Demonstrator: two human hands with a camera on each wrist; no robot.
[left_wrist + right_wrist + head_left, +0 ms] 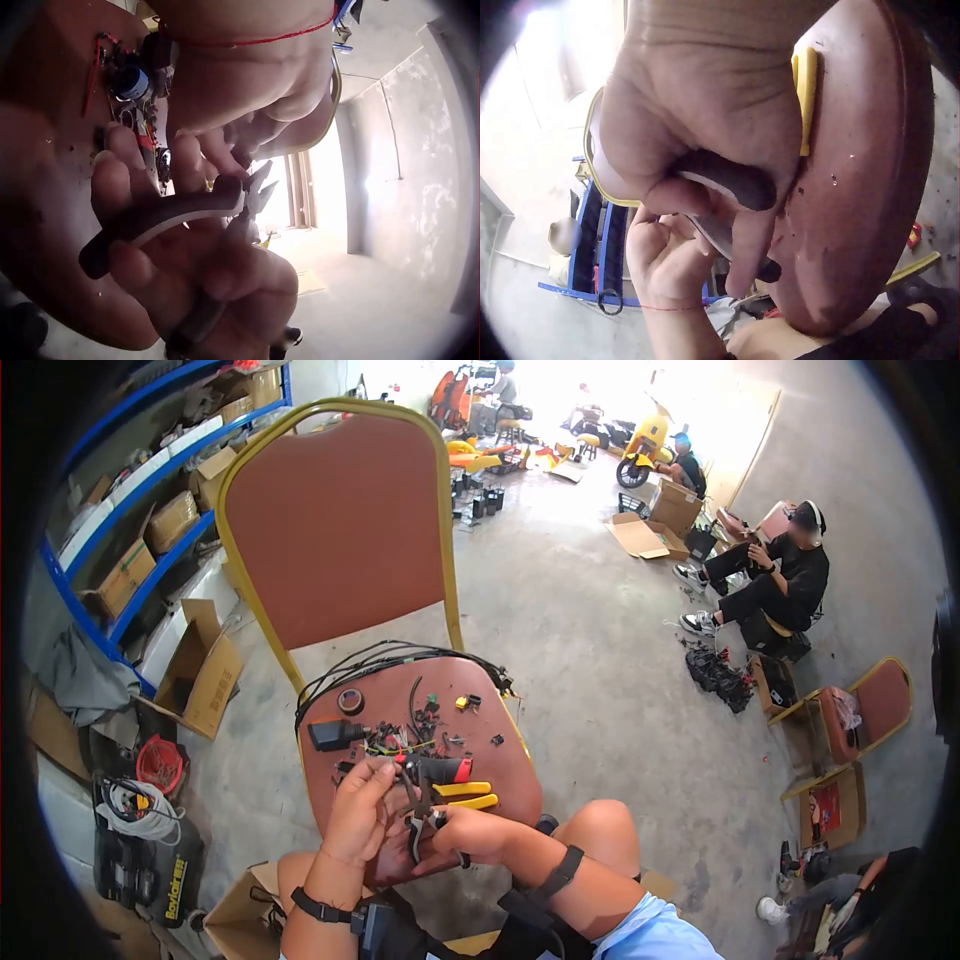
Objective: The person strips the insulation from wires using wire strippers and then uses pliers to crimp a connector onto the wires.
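My right hand (470,835) grips a pair of diagonal cutters (259,196) with dark, grey-edged handles. Its handles are spread, the fingers wrap round them, and the cutting tips point away from me. Close by the tips, my left hand (360,810) pinches a small dark piece (241,155) between thumb and fingers; what it is I cannot tell. Both hands are over the red-brown chair seat (515,790). Beyond them lies a black tool handle with a red end (450,769). Yellow-handled pliers (468,801) rest beside the right hand.
Scattered cut bits and connectors (430,710), a tape roll (350,701) and a black box-shaped piece (335,735) lie on the seat. Black cables (400,650) run along its back edge. Blue shelving (130,615) stands left; a seated person (790,575) works at right.
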